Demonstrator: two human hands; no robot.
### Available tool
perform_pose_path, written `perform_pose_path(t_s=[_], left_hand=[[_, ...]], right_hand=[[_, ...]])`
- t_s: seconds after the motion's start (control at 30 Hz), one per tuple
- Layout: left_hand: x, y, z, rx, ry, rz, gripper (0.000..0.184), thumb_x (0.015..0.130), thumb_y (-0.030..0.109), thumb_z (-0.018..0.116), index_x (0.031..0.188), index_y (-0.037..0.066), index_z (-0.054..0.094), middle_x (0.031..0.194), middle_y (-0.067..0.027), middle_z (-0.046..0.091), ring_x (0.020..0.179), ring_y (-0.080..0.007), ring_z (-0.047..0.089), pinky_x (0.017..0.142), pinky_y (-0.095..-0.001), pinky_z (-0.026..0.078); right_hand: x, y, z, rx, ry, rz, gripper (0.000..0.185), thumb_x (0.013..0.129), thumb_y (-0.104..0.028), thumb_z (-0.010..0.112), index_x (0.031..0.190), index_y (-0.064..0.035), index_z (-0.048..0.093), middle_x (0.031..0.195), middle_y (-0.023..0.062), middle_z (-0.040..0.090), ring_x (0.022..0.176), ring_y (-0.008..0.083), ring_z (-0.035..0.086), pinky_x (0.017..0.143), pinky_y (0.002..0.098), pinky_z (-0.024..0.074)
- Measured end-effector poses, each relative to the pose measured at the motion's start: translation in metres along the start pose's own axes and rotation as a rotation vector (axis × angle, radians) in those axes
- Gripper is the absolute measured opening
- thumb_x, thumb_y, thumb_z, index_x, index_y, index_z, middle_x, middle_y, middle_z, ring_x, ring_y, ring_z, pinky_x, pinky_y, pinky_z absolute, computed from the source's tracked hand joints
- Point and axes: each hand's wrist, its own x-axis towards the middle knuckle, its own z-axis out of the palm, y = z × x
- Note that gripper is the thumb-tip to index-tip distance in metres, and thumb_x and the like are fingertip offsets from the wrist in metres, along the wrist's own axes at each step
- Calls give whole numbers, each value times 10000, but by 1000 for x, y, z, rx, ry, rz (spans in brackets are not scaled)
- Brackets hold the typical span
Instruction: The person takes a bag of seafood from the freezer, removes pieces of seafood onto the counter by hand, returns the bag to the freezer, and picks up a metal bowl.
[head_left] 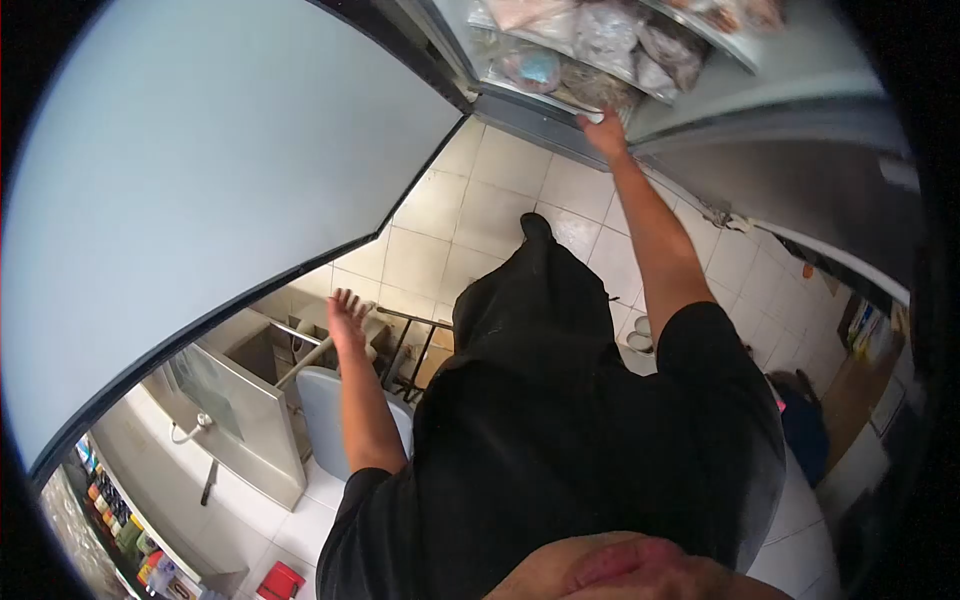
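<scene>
My right hand (604, 136) reaches to the bottom of an open cold cabinet, its thumb and a finger apart at a white edge. Just beyond it, clear plastic bags (598, 82) of food lie on the lowest level, one with a light blue patch (540, 68). More bags sit on the shelf above. My left hand (346, 312) is raised with its fingers spread and nothing in it. It is near the lower edge of the large pale cabinet door (220, 150), which stands open on the left.
Below my left hand are a steel counter unit (250, 390), a grey-blue chair (322, 420) and a black metal rack (400, 350). A knife (209, 483) and a red object (280, 581) lie at lower left. Tiled floor (490, 215) surrounds my foot. Another person (800, 420) is partly visible at right.
</scene>
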Motion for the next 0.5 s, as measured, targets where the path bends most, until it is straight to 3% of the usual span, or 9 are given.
perform_pose_path(t_s=[0.17,0.23,0.3,0.4,0.5], left_hand=[[-29,-74,19,296,-74,-311,560,969,472,377,1363,79,437,1347,-108,496,1142,-252,511,924,-390,406],[-58,-91,29,357,-64,-311,525,957,445,437,1313,64,499,1249,-111,570,1030,-227,559,861,-358,439],[-81,-98,36,411,-90,-332,500,953,429,462,1290,65,524,1223,-112,585,1021,-219,565,830,-347,442],[-91,-119,31,460,-56,-390,486,955,433,460,1264,69,549,1177,-93,615,965,-192,587,755,-320,456],[-89,-138,20,407,-33,-394,481,959,426,450,1267,70,547,1165,-89,623,952,-191,597,750,-317,466]], right_hand=[[161,89,61,-50,-15,-125,804,743,-441,677,1365,-11,403,1388,208,434,1276,319,429,1066,360,334],[181,90,77,-206,-145,-93,816,741,-465,666,1378,-36,390,1411,184,415,1292,298,408,1077,347,315],[169,46,47,-499,-376,73,847,723,-496,655,1395,-64,374,1434,178,386,1323,284,371,1087,346,301],[158,31,48,-455,-38,-104,807,710,-498,646,1373,-94,426,1412,180,416,1325,317,365,1101,384,284],[221,110,82,-734,-78,-337,745,731,-453,630,1355,-87,449,1413,183,414,1328,343,350,1109,417,265]])
